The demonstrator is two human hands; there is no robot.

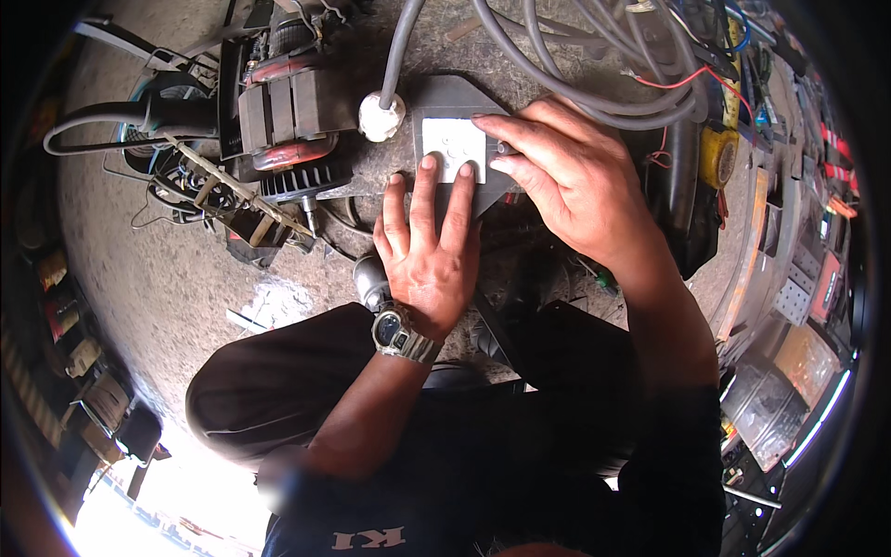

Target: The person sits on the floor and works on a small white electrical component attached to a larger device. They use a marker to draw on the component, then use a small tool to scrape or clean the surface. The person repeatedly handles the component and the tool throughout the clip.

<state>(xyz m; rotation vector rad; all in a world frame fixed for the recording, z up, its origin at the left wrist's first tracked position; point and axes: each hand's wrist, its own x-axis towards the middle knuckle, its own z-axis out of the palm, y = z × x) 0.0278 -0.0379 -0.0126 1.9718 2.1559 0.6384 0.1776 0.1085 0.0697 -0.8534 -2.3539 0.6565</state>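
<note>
A white square plate (454,139) with a few round marks lies on a dark flat sheet (450,91) with cut-off corners. My left hand (425,246) is open, its fingers spread, and the fingertips press on the lower part of the white plate. At the plate's right edge my right hand (580,172) is closed in a pinch, thumb below and index finger above. Between them shows the end of a short dark rod-like thing (504,147); most of it is hidden, so its kind is unclear. A white plug-like block (381,118) on a grey cable sits just left of the sheet.
A chop-saw-like machine (292,111) with a dark motor stands at the left, loose wires beside it. Thick grey cable (557,79) coils at the far right. A yellow tape-measure-like thing (716,156) lies beyond my right hand. Shelves of tools (798,278) line the right side.
</note>
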